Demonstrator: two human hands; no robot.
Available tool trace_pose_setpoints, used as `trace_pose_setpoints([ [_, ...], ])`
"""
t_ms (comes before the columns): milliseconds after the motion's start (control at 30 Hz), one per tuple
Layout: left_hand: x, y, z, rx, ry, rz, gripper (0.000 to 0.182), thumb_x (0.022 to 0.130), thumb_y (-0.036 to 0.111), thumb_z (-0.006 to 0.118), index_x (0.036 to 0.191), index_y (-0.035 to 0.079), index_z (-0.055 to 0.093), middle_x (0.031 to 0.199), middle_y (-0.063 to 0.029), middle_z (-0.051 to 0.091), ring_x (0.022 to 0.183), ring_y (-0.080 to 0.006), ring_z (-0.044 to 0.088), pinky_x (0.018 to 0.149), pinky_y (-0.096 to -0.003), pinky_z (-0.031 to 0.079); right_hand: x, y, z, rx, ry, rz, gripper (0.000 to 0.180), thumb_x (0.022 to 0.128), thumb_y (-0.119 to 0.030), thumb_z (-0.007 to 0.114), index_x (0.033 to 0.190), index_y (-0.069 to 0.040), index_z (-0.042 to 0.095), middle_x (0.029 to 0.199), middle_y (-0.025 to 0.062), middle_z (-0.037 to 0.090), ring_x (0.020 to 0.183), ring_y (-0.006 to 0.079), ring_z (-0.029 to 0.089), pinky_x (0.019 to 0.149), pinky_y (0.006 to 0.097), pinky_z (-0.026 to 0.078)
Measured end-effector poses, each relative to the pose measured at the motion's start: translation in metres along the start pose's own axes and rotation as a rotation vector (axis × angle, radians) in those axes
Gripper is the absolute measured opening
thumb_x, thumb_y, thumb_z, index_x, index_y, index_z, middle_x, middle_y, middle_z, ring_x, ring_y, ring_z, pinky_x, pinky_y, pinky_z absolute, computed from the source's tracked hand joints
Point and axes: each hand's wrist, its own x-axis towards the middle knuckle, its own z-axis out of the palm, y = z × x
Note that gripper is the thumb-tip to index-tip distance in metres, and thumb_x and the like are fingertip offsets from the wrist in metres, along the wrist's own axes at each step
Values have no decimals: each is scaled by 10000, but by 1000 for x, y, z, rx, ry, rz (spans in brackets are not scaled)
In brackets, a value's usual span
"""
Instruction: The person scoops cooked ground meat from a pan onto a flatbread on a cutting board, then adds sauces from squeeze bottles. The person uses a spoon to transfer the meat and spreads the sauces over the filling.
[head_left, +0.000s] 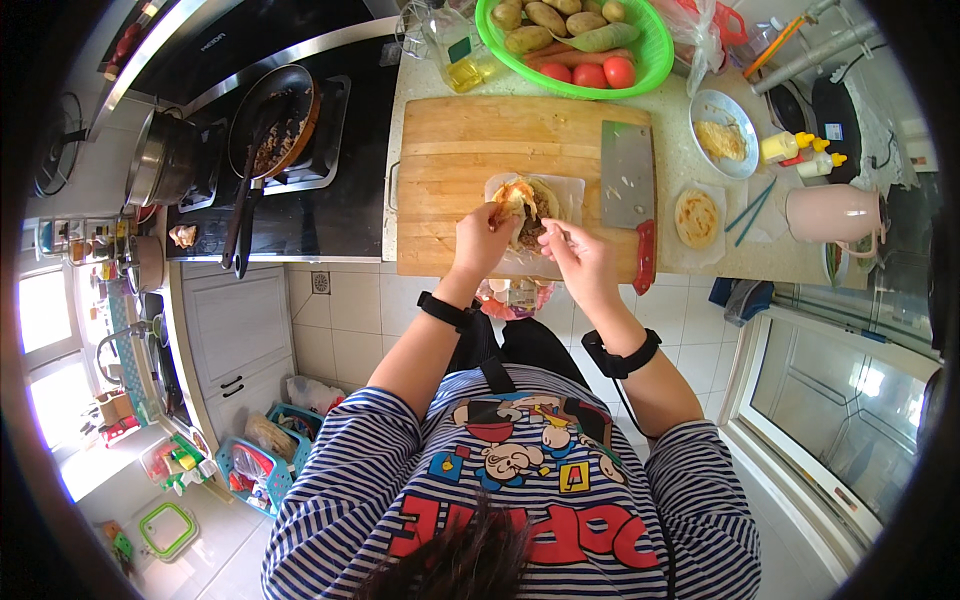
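A round flatbread (553, 196) with minced meat filling (531, 235) lies on white paper (573, 190) on the wooden cutting board (450, 142). My left hand (486, 234) holds a piece of egg-like food (516, 193) over the flatbread's left side, its fingers pinched. My right hand (576, 253) is at the right edge of the filling with its fingertips together; a thin dark utensil seems to reach from them, partly hidden. A cleaver (627, 176) with a red handle lies at the board's right side.
Left, a frying pan (306, 142) with minced meat sits on the stove. A green basket (671, 45) of vegetables and an oil bottle (463, 69) stand behind the board. Right are a bowl (701, 105) with egg, another flatbread (697, 219), chopsticks (752, 210), squeeze bottles (784, 147) and a pink jug (829, 213).
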Motion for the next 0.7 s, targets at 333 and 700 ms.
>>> trace_pose_setpoints([
  [333, 7, -29, 3, -322, -77, -118, 268, 889, 130, 642, 1076, -53, 580, 862, -80, 657, 755, -103, 594, 665, -277, 498, 3, -19, -43, 120, 185, 132, 237, 973, -174, 587, 1050, 35, 669, 815, 91, 701, 680, 102, 643, 627, 218, 510],
  [700, -11, 25, -103, -5, -2, 242, 512, 801, 185, 729, 1243, 25, 525, 1165, -209, 584, 1148, -377, 527, 986, -429, 434, 33, -67, -64, 371, 293, 22, 277, 986, -254, 557, 1097, -18, 649, 874, 95, 690, 734, 119, 602, 688, 242, 465],
])
